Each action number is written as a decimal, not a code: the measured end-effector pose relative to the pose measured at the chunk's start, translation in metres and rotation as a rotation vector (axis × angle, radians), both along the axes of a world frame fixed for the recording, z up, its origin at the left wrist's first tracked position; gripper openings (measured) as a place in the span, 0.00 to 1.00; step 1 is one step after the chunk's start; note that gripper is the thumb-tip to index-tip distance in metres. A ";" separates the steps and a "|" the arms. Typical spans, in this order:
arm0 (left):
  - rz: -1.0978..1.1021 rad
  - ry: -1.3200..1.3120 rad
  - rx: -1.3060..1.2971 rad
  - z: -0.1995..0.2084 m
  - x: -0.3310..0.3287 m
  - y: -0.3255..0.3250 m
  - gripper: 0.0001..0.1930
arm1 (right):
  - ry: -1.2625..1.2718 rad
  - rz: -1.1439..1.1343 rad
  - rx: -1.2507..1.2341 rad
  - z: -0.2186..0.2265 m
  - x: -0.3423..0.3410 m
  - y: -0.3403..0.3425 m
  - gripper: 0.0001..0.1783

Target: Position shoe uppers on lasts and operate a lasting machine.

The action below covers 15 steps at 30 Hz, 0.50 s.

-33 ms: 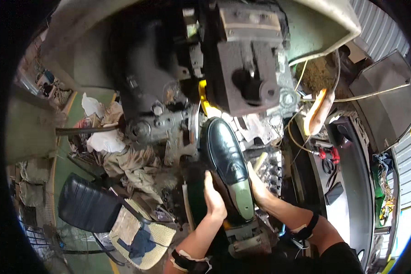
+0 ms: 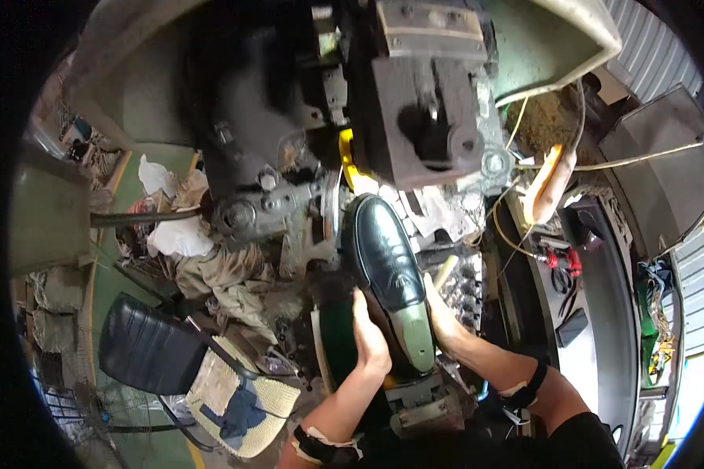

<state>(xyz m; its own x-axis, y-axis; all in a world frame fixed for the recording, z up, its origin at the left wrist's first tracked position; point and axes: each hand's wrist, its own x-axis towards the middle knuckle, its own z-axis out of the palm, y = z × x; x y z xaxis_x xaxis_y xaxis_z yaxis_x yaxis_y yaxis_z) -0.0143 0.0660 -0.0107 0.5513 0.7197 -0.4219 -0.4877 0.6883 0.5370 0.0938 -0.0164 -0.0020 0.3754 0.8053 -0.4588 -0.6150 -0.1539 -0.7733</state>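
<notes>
Only the view shifted slightly; both hands (image 2: pixel 372 344) clasp the black shoe (image 2: pixel 387 258).

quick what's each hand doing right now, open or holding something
Left hand: holding the black shoe at its left side; fingers mostly hidden.
Right hand: holding the same shoe at its right side; fingers mostly hidden.

I read this as a workshop: a heavy, grimy machine (image 2: pixel 395 94) fills the middle, a black shoe (image 2: pixel 385 250) sits on a green last (image 2: pixel 414 338), a red tool (image 2: pixel 565 262) lies near the left edge of the worktop (image 2: pixel 605 301), beyond it a corrugated wall (image 2: pixel 700 301).
</notes>
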 end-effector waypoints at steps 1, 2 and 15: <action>0.004 -0.007 0.025 0.000 0.001 -0.006 0.32 | -0.028 0.043 0.026 0.001 -0.003 -0.005 0.39; 0.003 -0.011 0.052 0.001 0.005 -0.007 0.33 | 0.000 -0.003 0.044 -0.001 -0.007 -0.007 0.37; 0.001 -0.017 0.006 -0.021 0.014 0.003 0.38 | -0.061 -0.258 -0.039 -0.047 -0.018 -0.010 0.31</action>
<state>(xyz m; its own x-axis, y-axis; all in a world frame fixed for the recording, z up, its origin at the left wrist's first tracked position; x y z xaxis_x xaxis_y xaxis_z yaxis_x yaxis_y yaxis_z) -0.0008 0.0693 -0.0318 0.5578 0.7227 -0.4081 -0.4974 0.6847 0.5328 0.0754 -0.0267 -0.0490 0.5941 0.6614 -0.4578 -0.5902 -0.0284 -0.8068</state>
